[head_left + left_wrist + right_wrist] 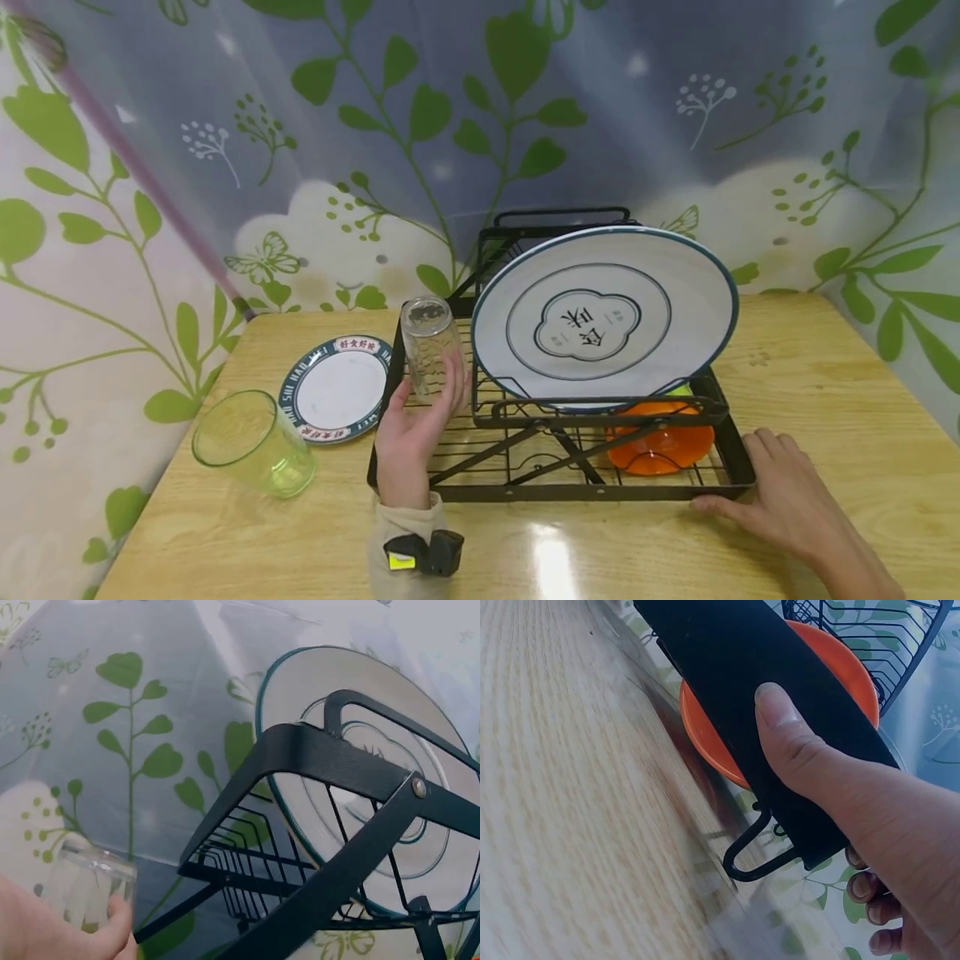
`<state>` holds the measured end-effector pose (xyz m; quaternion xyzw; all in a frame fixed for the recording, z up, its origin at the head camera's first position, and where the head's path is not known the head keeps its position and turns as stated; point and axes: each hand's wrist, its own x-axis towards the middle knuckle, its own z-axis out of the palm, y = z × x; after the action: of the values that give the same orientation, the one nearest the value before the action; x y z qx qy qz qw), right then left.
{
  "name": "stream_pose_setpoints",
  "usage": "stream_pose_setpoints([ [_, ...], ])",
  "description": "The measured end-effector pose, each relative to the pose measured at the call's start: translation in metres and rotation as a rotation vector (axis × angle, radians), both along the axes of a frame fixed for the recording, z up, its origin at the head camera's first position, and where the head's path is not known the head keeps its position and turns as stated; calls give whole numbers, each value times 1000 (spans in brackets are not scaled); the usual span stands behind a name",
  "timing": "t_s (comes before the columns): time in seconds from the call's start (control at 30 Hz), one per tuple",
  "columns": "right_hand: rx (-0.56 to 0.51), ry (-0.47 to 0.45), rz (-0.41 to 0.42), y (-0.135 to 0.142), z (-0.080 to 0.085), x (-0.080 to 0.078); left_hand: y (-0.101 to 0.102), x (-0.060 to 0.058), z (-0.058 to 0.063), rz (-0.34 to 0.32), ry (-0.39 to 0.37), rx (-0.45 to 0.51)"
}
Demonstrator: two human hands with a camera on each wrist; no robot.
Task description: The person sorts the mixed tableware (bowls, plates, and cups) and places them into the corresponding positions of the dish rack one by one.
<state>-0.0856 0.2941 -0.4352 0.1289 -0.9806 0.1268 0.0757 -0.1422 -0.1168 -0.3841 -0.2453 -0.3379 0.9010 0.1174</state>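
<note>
My left hand (pixel 416 437) holds a clear drinking glass (pixel 429 327), base up and slightly tilted, over the left end of a black wire dish rack (pixel 480 492). Its thumb and fingers lie around the glass; in the left wrist view the glass (pixel 97 870) shows at lower left. At the rack's front right corner, my right hand (pixel 783 496) grips the frame, thumb on the front bar and fingers at the end. A large white plate (pixel 540 258) with a blue rim leans in the upper tier. Below it sits an orange bowl (pixel 667 450), partly hidden.
Left of the rack, a small blue-rimmed plate (pixel 341 392) lies on the wooden table (pixel 840 358). Nearer me, a green-tinted glass (pixel 258 446) leans in view. A patterned cloth (pixel 600 125) hangs behind the table. A bit of yellow-green shows behind the large plate.
</note>
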Motion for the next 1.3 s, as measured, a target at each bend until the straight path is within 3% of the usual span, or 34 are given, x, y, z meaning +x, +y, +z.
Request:
stream_pose_setpoints([
  [0.13,-11,-10,-2,-1,0,1,-1,3,-4,48,-16,-49],
  [0.4,-26,28,14,0,-1,1,-1,-6,-4,109,79,-192],
  [0.57,-29,33,17,0,-2,1,0,-7,-2,132,60,-214],
  [0.7,-36,13,9,-1,-1,1,-3,0,2,168,43,-223],
  [0.87,-46,2,5,-1,-1,2,-13,17,15,230,64,-168],
  [1.07,-57,30,15,0,-2,2,-32,39,37,369,89,-57],
  [1.17,-50,0,2,1,-1,1,-42,47,40,430,38,0],
  [1.3,-34,-80,-24,0,1,1,-58,55,33,493,-87,79],
])
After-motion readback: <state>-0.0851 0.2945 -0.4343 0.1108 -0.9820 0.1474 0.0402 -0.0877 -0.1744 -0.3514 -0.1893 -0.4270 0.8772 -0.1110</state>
